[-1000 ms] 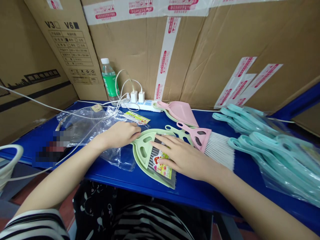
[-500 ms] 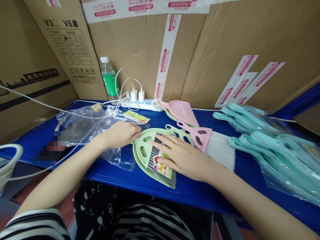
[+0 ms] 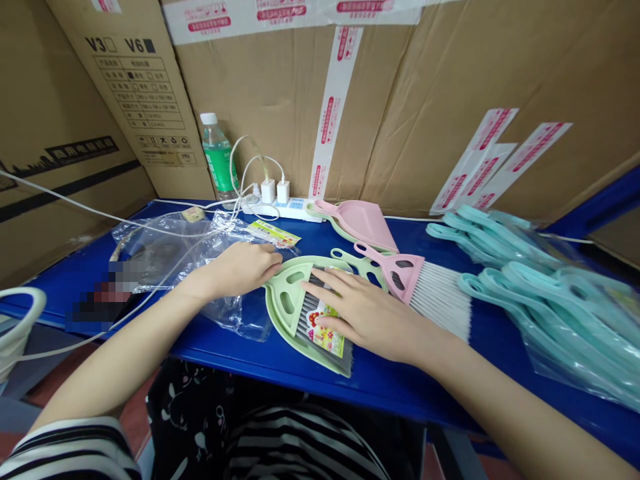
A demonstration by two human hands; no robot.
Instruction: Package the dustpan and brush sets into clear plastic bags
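Green dustpan-and-brush set (image 3: 299,305) lies near centre on the table (image 3: 385,379), my left hand (image 3: 250,268) curled at its handle end, grip hidden from me, my right hand (image 3: 367,313) spread over the bristles (image 3: 301,325): steadying, I judge, calling next for even pressure.

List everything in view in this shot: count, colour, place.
Front dustpan: one, light green, centre
Front brush: one, green, grey bristles, on that dustpan
Printed card: one, multicoloured, over those bristles
Rear dustpans: two, pink above green, back centre
Other brushes: two, pink above green, right of centre
Bagged tools: several, teal, right
Clear plastic: count unclear, transparent, left
Header card: one, yellow-green, back
Power strip: one, white, back
Chargers: two, white, on strip
Cables: several, white, left
Bottle: one, green label, back left
Cardboard: several panels, brown, back
Table: one, blue, underneath
Left hand: one, bare, at front dustpan's handle end
Right hand: one, bare, over front brush
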